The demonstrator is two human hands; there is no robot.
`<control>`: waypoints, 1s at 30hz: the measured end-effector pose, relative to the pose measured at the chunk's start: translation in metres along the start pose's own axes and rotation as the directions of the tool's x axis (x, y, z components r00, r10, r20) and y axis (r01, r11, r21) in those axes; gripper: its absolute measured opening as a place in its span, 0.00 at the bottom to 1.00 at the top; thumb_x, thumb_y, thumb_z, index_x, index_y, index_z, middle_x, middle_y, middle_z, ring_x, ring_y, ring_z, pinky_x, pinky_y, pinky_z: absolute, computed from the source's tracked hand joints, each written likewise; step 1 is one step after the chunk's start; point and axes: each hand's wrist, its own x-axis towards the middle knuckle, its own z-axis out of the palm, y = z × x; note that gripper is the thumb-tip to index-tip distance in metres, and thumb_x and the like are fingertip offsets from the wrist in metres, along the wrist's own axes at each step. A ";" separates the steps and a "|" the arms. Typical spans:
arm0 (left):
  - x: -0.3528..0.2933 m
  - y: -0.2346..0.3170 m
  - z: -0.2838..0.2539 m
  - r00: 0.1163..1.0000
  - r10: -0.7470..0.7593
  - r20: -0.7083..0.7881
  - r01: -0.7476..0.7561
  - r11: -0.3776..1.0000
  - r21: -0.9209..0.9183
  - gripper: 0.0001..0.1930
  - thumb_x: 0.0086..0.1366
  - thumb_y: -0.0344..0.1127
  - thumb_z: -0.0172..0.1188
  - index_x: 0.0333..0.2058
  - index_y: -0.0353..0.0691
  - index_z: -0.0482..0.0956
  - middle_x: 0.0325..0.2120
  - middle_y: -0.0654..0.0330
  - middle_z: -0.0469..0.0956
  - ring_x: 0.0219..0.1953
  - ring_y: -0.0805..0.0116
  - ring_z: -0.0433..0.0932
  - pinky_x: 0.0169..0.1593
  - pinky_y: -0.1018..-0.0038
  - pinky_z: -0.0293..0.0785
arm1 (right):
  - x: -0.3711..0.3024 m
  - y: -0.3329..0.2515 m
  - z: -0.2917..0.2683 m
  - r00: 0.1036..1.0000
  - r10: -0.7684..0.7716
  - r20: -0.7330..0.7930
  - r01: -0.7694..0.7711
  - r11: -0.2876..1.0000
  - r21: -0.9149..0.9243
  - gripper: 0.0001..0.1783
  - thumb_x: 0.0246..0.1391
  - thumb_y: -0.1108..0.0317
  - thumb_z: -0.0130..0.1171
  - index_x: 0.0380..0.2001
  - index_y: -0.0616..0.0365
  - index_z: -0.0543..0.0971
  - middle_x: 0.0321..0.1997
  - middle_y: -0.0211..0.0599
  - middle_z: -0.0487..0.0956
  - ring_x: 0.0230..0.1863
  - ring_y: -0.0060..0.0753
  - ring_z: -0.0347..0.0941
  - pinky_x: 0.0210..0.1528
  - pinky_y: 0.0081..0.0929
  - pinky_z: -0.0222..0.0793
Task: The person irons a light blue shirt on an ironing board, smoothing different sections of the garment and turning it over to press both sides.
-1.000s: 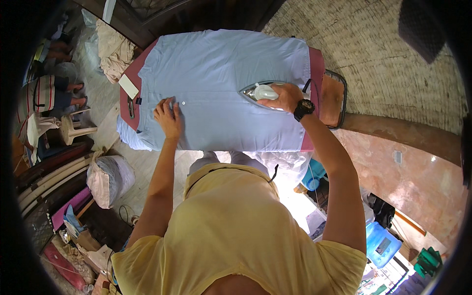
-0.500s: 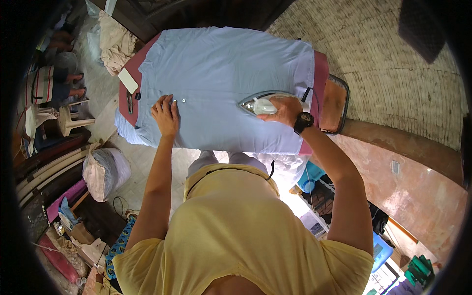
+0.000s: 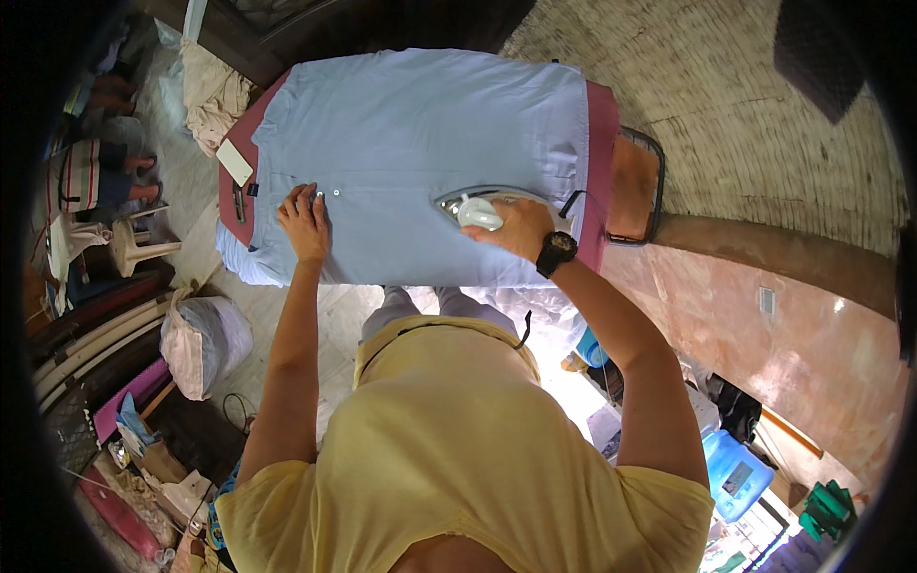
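Shirt (image 3: 420, 134), light blue, is spread on the ironing board (image 3: 602, 162), pinned flat by the left hand (image 3: 306, 222) with fingers together, while the iron (image 3: 478, 208), gripped by the right hand (image 3: 521, 227), sits mid-cloth, ironing seemingly unfinished.

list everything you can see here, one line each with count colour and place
shirt: 1, light blue, spread flat over the board
ironing board: 1, red cover, top centre
iron: 1, grey and white, on the shirt's right part
iron rest: 1, dark wire frame, board's right end
cloth pile: 1, cream, left of the board
stuffed bag: 1, whitish, floor at left
stool: 1, white, far left
water jug: 1, blue, lower right
wristwatch: 1, black, right wrist
left hand: flat on the shirt
right hand: gripping the iron
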 end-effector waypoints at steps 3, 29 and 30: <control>0.000 -0.001 -0.006 0.999 0.016 0.042 -0.014 0.999 -0.040 0.15 0.72 0.44 0.51 0.52 0.49 0.78 0.54 0.59 0.72 0.56 0.53 0.66 0.61 0.57 0.58 | -0.034 -0.007 -0.011 0.994 0.043 0.104 -0.047 0.999 0.028 0.36 0.44 0.27 0.60 0.32 0.52 0.85 0.25 0.45 0.82 0.28 0.49 0.80 0.34 0.43 0.76; -0.112 0.058 -0.064 0.990 -0.128 0.055 0.133 0.987 -0.095 0.16 0.65 0.27 0.57 0.51 0.38 0.73 0.52 0.50 0.73 0.56 0.48 0.70 0.60 0.59 0.65 | -0.059 0.301 -0.057 0.500 0.833 -0.237 -0.776 0.552 0.304 0.48 0.43 0.25 0.61 0.42 0.68 0.83 0.43 0.60 0.82 0.51 0.57 0.78 0.53 0.46 0.71; -0.115 0.058 -0.064 0.988 -0.145 0.054 0.149 0.985 -0.090 0.16 0.64 0.26 0.57 0.51 0.39 0.74 0.53 0.50 0.73 0.56 0.48 0.70 0.60 0.59 0.65 | -0.066 0.297 -0.059 0.522 0.808 -0.274 -0.712 0.590 0.380 0.47 0.44 0.26 0.62 0.41 0.66 0.83 0.42 0.58 0.83 0.50 0.57 0.79 0.52 0.46 0.72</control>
